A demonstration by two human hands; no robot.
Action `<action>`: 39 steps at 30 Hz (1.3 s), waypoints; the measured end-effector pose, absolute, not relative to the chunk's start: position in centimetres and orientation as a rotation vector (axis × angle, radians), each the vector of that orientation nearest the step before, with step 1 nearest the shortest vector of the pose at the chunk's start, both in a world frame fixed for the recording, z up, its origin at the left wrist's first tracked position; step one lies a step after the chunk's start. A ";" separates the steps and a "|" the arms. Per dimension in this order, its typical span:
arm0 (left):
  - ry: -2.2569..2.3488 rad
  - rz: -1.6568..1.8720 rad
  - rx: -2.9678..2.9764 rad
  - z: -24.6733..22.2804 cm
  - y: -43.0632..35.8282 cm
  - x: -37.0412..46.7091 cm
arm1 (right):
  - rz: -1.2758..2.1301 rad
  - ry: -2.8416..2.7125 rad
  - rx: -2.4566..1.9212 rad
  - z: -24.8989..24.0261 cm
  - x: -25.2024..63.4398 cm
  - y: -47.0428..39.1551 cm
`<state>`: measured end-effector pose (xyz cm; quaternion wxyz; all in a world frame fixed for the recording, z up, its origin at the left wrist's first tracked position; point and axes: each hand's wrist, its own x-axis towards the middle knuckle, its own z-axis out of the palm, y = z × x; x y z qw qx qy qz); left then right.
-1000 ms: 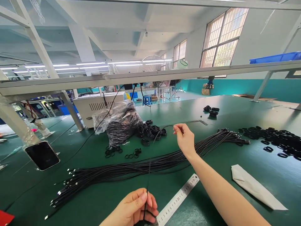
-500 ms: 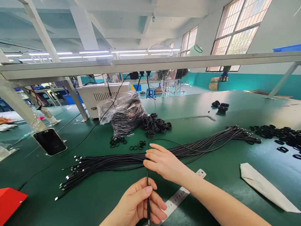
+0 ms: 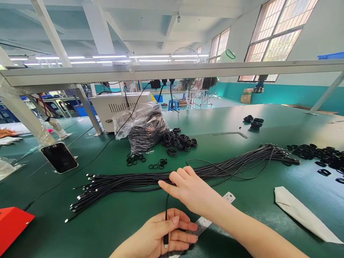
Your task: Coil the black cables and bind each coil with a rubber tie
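Near the bottom edge, my left hand point(image 3: 169, 231) holds a black cable's plug end point(image 3: 166, 239) between thumb and fingers, palm up, the other fingers spread. Above it, my right hand point(image 3: 185, 186) is closed with curled fingers at the middle of a long bundle of black cables point(image 3: 129, 182); the cable from my left hand runs up toward it. What its fingertips grip is partly hidden. A steel ruler point(image 3: 202, 225) lies under both hands, partly covered.
Behind the bundle are coiled cables point(image 3: 182, 141), small black rings point(image 3: 135, 158) and a plastic bag of black items point(image 3: 146, 130). A phone point(image 3: 59, 157) leans at left, above a red box point(image 3: 13, 227). Black clips point(image 3: 326, 156) and a white folded sheet point(image 3: 303, 215) lie right.
My right hand has curled its fingers and a loop of cable now stands out wider at the right of the bundle. My left hand has lowered slightly along the cable, showing its plug.
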<state>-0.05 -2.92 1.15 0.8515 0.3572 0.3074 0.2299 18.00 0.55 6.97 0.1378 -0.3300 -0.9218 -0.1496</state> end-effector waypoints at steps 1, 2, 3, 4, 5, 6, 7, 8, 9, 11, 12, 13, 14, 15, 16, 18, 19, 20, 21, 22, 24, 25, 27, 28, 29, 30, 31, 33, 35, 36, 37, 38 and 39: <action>0.627 0.469 0.769 1.3 -3.0 -0.1 | -0.426 -2.659 -0.953 7.0 18.0 0.5; 0.596 0.452 0.785 1.5 -3.1 -0.2 | -0.417 -2.651 -0.954 7.0 18.0 0.6; 0.557 0.437 0.795 1.8 -3.3 -0.3 | -0.404 -2.645 -0.957 6.8 17.8 0.7; 0.518 0.433 0.800 2.1 -3.5 -0.4 | -0.382 -2.640 -0.964 6.5 17.7 0.8; 0.480 0.443 0.801 2.5 -3.7 -0.6 | -0.342 -2.636 -0.972 6.1 17.4 1.0; 0.445 0.470 0.798 2.8 -3.9 -0.8 | -0.270 -2.637 -0.980 5.5 17.1 1.1; 0.414 0.512 0.793 3.1 -4.0 -1.1 | -0.152 -2.639 -0.991 4.8 16.6 1.1; 0.385 0.573 0.787 3.3 -4.0 -1.3 | -0.010 -2.638 -0.998 4.2 16.2 1.1; 0.360 0.648 0.780 3.4 -3.8 -1.6 | 0.144 -2.638 -0.998 3.5 15.7 0.9; 0.320 0.797 0.774 3.4 -3.3 -2.2 | 0.365 -2.652 -0.962 2.5 14.8 0.3; 0.309 0.853 0.778 3.3 -2.9 -2.4 | 0.443 -2.667 -0.942 2.2 14.5 0.0; 0.304 0.895 0.787 3.2 -2.5 -2.6 | 0.505 -2.679 -0.940 2.0 14.3 -0.4; 0.303 0.931 0.795 3.1 -2.2 -2.7 | 0.558 -2.679 -0.960 2.0 14.2 -0.7; 0.305 0.967 0.801 3.0 -1.9 -2.8 | 0.602 -2.661 -1.004 1.9 14.2 -0.9; 0.313 1.009 0.806 3.0 -1.6 -2.8 | 0.606 -2.633 -1.066 1.9 14.1 -1.1; 0.352 1.115 0.808 3.1 -1.3 -2.8 | 0.464 -2.578 -1.180 1.7 14.0 -1.2; 0.381 1.172 0.806 3.3 -1.3 -2.8 | 0.351 -2.559 -1.213 1.4 13.9 -1.1; 0.413 1.228 0.803 3.5 -1.2 -2.9 | 0.247 -2.544 -1.236 1.1 13.8 -1.0; 0.443 1.281 0.799 3.7 -1.1 -3.1 | 0.166 -2.533 -1.255 0.8 13.6 -0.8; 0.467 1.331 0.797 3.9 -1.0 -3.3 | 0.116 -2.519 -1.273 0.5 13.5 -0.6; 0.504 1.449 0.810 4.4 -0.7 -4.0 | 0.076 -2.485 -1.324 0.2 13.4 -0.2; 0.526 1.518 0.824 4.6 -0.5 -4.5 | 0.069 -2.475 -1.342 0.2 13.4 -0.1; 0.597 1.680 0.849 4.9 0.0 -5.2 | 0.059 -2.502 -1.299 0.8 13.8 0.0; 0.644 1.733 0.850 4.9 0.2 -5.4 | 0.053 -2.545 -1.232 1.3 14.0 -0.1; 0.690 1.757 0.841 4.8 0.5 -5.5 | 0.046 -2.596 -1.145 2.0 14.3 -0.3; 0.731 1.747 0.824 4.6 0.7 -5.5 | 0.036 -2.646 -1.057 2.7 14.7 -0.6; 0.765 1.709 0.804 4.3 0.8 -5.3 | 0.017 -2.681 -0.991 3.5 15.1 -0.9; 0.802 1.540 0.774 3.6 0.8 -4.7 | -0.046 -2.693 -0.941 5.0 15.8 -1.4; 0.787 1.309 0.758 3.0 0.6 -4.2 | -0.114 -2.656 -0.949 6.3 16.6 -1.7; 0.762 1.208 0.751 2.8 0.5 -4.0 | -0.136 -2.637 -0.957 6.8 16.9 -1.7; 0.730 1.128 0.742 2.7 0.4 -3.9 | -0.147 -2.619 -0.962 7.2 17.2 -1.7; 0.697 1.077 0.731 2.6 0.4 -3.9 | -0.149 -2.605 -0.963 7.5 17.5 -1.7; 0.668 1.054 0.720 2.6 0.4 -4.0 | -0.149 -2.590 -0.958 7.7 17.7 -1.7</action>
